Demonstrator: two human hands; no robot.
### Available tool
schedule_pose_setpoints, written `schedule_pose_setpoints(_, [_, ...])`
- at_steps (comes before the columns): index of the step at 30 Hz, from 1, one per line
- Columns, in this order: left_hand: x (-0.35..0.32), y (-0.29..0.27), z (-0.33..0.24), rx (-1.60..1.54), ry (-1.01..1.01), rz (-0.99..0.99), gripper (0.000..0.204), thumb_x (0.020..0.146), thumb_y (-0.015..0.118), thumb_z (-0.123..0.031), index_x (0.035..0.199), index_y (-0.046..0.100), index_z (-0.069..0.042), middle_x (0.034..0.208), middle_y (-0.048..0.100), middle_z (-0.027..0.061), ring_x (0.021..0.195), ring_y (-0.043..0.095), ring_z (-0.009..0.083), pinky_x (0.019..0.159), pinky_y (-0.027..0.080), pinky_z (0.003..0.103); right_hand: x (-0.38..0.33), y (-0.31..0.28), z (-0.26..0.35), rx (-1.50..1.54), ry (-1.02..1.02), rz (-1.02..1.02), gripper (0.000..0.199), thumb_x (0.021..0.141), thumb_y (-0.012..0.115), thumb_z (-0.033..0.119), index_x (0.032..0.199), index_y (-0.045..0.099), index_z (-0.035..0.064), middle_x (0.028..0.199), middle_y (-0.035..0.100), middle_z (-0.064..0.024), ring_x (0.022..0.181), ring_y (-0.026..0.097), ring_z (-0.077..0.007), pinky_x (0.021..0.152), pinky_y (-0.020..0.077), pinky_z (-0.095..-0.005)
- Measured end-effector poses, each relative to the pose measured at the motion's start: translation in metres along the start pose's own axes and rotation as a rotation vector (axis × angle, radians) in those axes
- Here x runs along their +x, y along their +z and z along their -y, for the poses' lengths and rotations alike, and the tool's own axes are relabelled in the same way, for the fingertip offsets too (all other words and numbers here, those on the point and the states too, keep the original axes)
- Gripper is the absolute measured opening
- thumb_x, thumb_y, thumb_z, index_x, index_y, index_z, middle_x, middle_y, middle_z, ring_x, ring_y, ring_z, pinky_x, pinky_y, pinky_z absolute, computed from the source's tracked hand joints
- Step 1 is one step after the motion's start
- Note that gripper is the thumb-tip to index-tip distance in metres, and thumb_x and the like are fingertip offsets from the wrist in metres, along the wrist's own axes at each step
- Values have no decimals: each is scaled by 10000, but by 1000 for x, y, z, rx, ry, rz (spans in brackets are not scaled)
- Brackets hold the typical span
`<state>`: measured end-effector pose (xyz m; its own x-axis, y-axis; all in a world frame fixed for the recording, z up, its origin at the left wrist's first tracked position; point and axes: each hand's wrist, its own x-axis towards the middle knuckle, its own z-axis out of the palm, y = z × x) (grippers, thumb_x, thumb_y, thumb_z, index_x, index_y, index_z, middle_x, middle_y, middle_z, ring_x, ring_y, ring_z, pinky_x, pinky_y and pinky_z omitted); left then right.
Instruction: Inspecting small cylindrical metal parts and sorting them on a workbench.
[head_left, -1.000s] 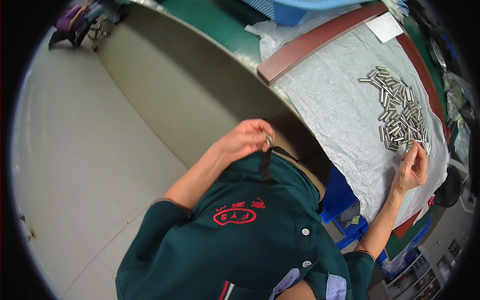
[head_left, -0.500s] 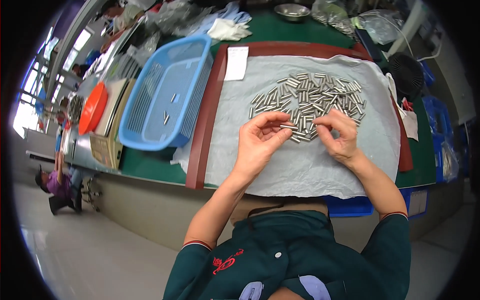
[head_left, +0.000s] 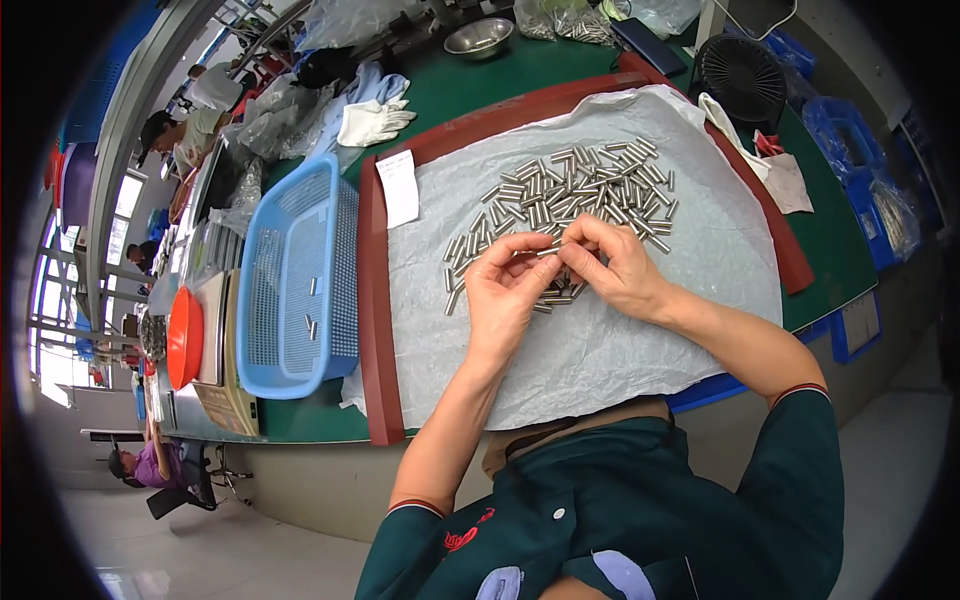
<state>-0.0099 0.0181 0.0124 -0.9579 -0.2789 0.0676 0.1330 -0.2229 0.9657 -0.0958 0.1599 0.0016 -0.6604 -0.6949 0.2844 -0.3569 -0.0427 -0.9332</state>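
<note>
Between the thumb and fingers of my left hand (head_left: 503,298) is a short, shiny metal pin (head_left: 547,252). My right hand (head_left: 622,270) pinches at the pin's right end, its fingertips meeting those of my left hand and partly hiding the pin. Just beyond both hands a loose pile of similar metal pins (head_left: 610,188) lies spread on a crumpled white sheet (head_left: 660,345). Some pins show below and between my hands.
A reddish-brown frame (head_left: 377,330) borders the sheet. On the left stands a blue plastic basket (head_left: 250,335) with a few pins (head_left: 311,326) inside, beside an orange bowl (head_left: 184,338). Farther back are white gloves (head_left: 372,122), a metal bowl (head_left: 478,38) and a black fan (head_left: 741,78).
My right hand has come left, away from the pile's near right side, to meet my left hand at the pin. The whole view has turned and shifted.
</note>
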Motion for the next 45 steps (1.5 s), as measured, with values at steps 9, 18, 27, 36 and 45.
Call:
schedule_pose_setpoints(9, [-5, 6, 0, -40, 132, 18, 307, 792, 657, 81, 1090, 600, 36, 925, 564, 28, 796, 562, 76, 739, 484, 197, 10, -14, -7, 1102, 482, 539, 330, 958, 499, 366, 989, 568, 45, 698, 533, -21, 621, 510, -102, 541, 433, -250])
schedule_pose_setpoints(18, [-7, 5, -5, 182, 258, 25, 256, 769, 669, 65, 1017, 659, -1, 887, 570, 35, 783, 558, 82, 699, 464, 209, 9, -12, -10, 1145, 559, 524, 304, 965, 493, 330, 999, 563, 36, 769, 543, -30, 668, 534, -111, 539, 457, -268])
schedule_pose_setpoints(27, [-8, 3, -4, 115, 244, 56, 212, 815, 657, 29, 1025, 628, 20, 891, 594, 33, 763, 573, 79, 688, 469, 201, 9, -13, -9, 901, 509, 431, 332, 949, 512, 381, 944, 570, 54, 767, 560, -17, 662, 543, -89, 553, 458, -241])
schedule_pose_setpoints(36, [-10, -12, -5, -297, -143, 199, 192, 861, 620, -18, 1050, 608, 11, 844, 650, 87, 714, 611, 118, 658, 507, 232, 8, -10, -1, 691, 420, 395, 295, 969, 483, 343, 959, 571, 61, 809, 608, -21, 688, 557, -72, 621, 438, -211])
schedule_pose_setpoints(45, [-28, -7, -7, -189, -101, 100, 136, 866, 652, -95, 924, 607, 19, 801, 654, 88, 680, 630, 100, 610, 527, 219, -5, -6, 1, 245, 104, 196, 224, 980, 471, 206, 827, 509, 47, 724, 496, 3, 634, 491, -74, 604, 386, -202])
